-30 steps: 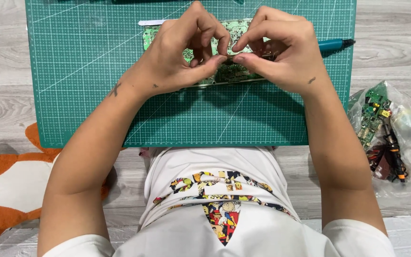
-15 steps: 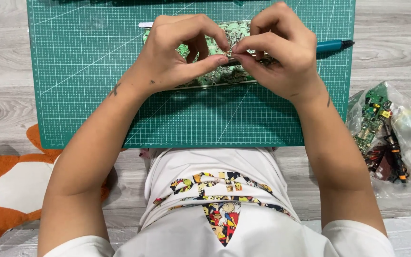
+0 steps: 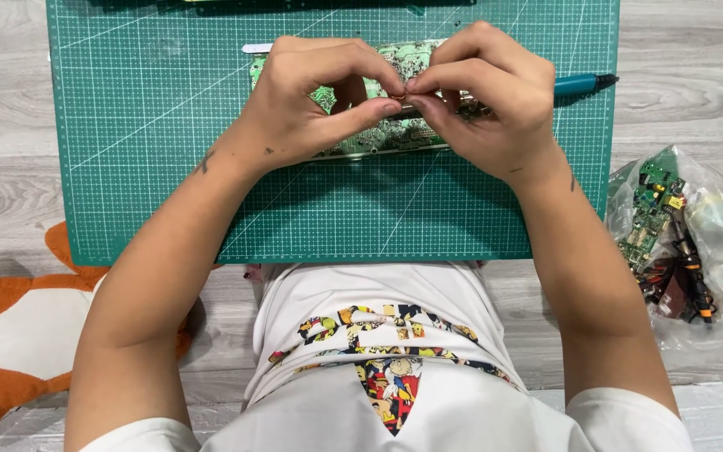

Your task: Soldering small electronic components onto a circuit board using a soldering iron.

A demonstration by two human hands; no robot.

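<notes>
Grey wood-plank floor (image 3: pixel 696 109) carrying a green gridded cutting mat (image 3: pixel 152 151). A green circuit board (image 3: pixel 378 134) lies on the mat, with a teal-handled tool (image 3: pixel 575 83) beside it at the mat's right edge. Right of the mat, a clear plastic bag (image 3: pixel 717 243) of electronic parts rests on the floor. An orange-and-white rug (image 3: pixel 2 318) lies lower left.

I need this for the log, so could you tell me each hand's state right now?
Left hand: fingers pinched shut over the circuit board.
Right hand: pinched shut at the same spot; the held part is too small to tell.
</notes>
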